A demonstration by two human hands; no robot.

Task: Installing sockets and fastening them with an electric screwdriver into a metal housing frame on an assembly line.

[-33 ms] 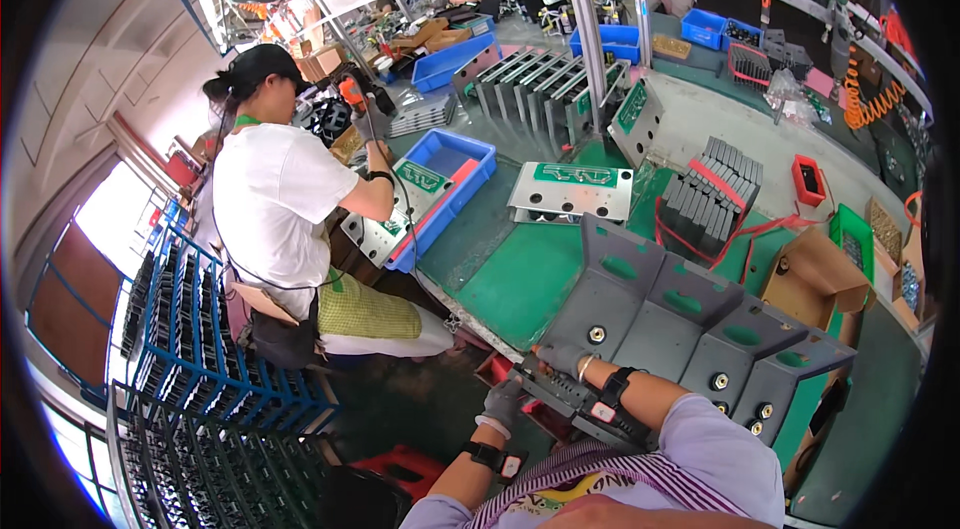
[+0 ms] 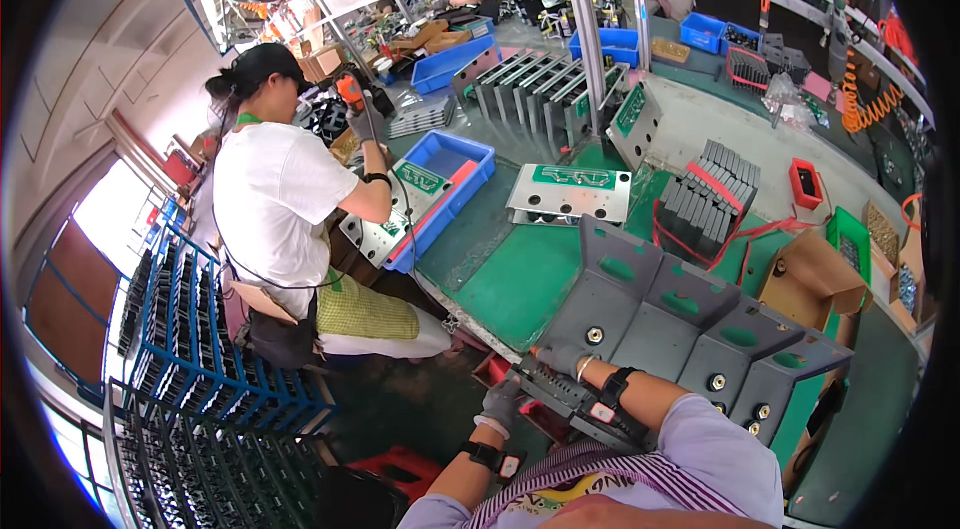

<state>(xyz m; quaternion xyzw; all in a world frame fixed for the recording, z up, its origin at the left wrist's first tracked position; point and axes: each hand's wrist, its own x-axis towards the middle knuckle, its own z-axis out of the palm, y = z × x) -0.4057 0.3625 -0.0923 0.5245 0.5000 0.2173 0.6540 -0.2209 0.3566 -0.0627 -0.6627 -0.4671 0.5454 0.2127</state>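
Note:
A dark grey metal part with a row of slots (image 2: 560,391) lies at the bench's near edge, close to my body. Its left end is gripped by my left hand (image 2: 501,403), in a grey glove. My right hand (image 2: 566,359), gloved too, is closed over the far side of the same part, its fingertips partly hidden. Just beyond stands a row of grey L-shaped metal brackets (image 2: 640,314) with oval holes in their upright walls. Brass-coloured fittings (image 2: 717,382) sit on their flat sides.
At the left a co-worker (image 2: 285,169) holds an orange-and-black power tool (image 2: 350,92) above a blue tray (image 2: 470,151). A silver panel (image 2: 568,194) lies on the green bench mat (image 2: 515,284). Strapped grey plates (image 2: 705,194), a cardboard box (image 2: 815,274) and a blue rack (image 2: 215,359) stand around.
The co-worker's hand and the orange tool have risen a little. My hands and the slotted part stay nearly where they were.

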